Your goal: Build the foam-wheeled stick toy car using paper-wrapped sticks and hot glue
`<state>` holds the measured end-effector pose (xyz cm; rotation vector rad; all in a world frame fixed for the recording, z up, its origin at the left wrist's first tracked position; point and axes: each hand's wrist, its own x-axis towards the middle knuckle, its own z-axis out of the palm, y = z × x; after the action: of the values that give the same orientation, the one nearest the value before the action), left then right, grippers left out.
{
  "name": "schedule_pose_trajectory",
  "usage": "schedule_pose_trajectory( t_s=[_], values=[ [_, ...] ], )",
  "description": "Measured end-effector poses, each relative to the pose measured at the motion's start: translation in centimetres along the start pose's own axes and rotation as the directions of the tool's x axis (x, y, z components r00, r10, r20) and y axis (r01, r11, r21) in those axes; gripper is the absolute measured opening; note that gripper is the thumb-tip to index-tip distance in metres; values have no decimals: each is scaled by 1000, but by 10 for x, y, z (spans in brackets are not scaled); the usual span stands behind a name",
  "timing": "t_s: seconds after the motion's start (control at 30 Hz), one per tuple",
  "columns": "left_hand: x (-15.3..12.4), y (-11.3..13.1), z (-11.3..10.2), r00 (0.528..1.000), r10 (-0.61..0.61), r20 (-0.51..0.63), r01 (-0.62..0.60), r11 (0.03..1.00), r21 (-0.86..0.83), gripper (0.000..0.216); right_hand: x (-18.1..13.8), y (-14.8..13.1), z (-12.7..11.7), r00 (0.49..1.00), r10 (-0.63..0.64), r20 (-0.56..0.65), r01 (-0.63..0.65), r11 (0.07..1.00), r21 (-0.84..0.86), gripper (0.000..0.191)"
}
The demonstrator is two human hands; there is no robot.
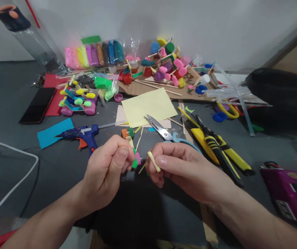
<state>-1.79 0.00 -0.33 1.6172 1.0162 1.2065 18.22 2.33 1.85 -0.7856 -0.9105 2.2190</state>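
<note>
My left hand is closed in a fist around a small piece with green and pink clay bits that pokes out by the thumb. My right hand is closed too, pinching a short pale wooden stick between thumb and forefinger. The two hands nearly touch above the dark grey table. Just beyond them lie scissors with a blue handle and a blue glue gun.
A yellow paper sheet lies mid-table. Yellow-black cutters sit to the right, a purple device at far right. At the back are clay packs, clay-and-stick models, clear glue sticks, a phone.
</note>
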Motion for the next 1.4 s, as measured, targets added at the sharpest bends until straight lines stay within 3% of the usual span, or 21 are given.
schedule_pose_trajectory(
  t_s=[0.1, 0.17, 0.27, 0.37, 0.57, 0.87, 1.4],
  values=[
    [0, 0, -2, 997, 51, 50, -55, 995, 78, 24, 0, 0, 0, 1000, 8, 17, -8, 1000, 16, 24],
    [2, 2, -2, 994, 104, 39, -108, 985, 135, 7, 1, 1, 0, 999, 18, 26, -19, 1000, 14, 25],
    [5, 5, -2, 982, 190, 24, -190, 956, 222, 19, 1, 2, 0, 999, 27, 26, -27, 1000, -3, 26],
    [6, 7, -3, 968, 245, 52, -250, 929, 274, 19, 1, 3, 1, 999, 32, 10, -31, 999, -25, 27],
    [8, 11, -4, 962, 259, 81, -271, 901, 339, 12, 2, 4, 2, 999, 39, 0, -39, 998, -54, 30],
    [9, 13, -4, 963, 235, 131, -267, 899, 346, 19, 1, 7, 3, 999, 51, -16, -51, 998, -20, 32],
    [9, 10, -2, 965, 248, 90, -263, 915, 305, 16, 3, 7, 3, 999, 30, -17, -30, 999, -37, 33]
  ],
)
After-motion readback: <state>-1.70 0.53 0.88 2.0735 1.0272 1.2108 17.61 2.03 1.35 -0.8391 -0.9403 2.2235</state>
